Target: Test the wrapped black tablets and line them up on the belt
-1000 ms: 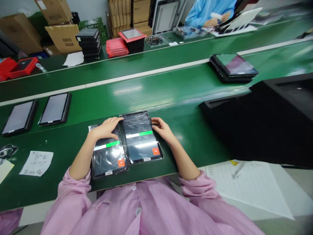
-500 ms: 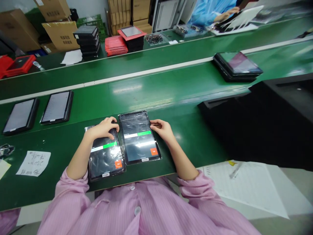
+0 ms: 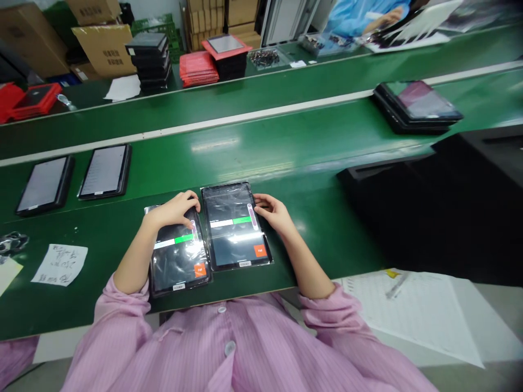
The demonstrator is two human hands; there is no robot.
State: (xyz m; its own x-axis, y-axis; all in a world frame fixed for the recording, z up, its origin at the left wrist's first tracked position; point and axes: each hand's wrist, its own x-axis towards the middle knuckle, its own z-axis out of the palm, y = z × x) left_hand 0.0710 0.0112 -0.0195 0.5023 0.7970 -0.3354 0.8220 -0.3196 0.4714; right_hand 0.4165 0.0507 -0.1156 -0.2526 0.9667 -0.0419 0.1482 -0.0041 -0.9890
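Two tablets lie side by side at the bench's near edge, screens up, in clear film. Both dark screens show a white and green bar, an orange-red "Fail" box and a small upright slider. My left hand (image 3: 176,209) reaches over the top of the left tablet (image 3: 177,267), fingers curled at its right edge and thumb over the screen. At the upper right edge of the right tablet (image 3: 229,245), my right hand (image 3: 276,212) grips with thumb and fingers. The exact fingertip contact on either edge is partly hidden.
Two more tablets (image 3: 43,184) (image 3: 103,170) lie left on the green bench. Handwritten paper (image 3: 60,265) lies nearer. A tablet stack (image 3: 420,106) and a large black box (image 3: 408,207) stand right. Behind are red pouches (image 3: 199,68), dark stacked devices (image 3: 151,62) and a co-worker's blue sleeve (image 3: 347,17).
A slider has appeared near the right side of each tablet's screen. My hands stay at the tablet edges with hardly any movement. The camera view has shifted slightly.
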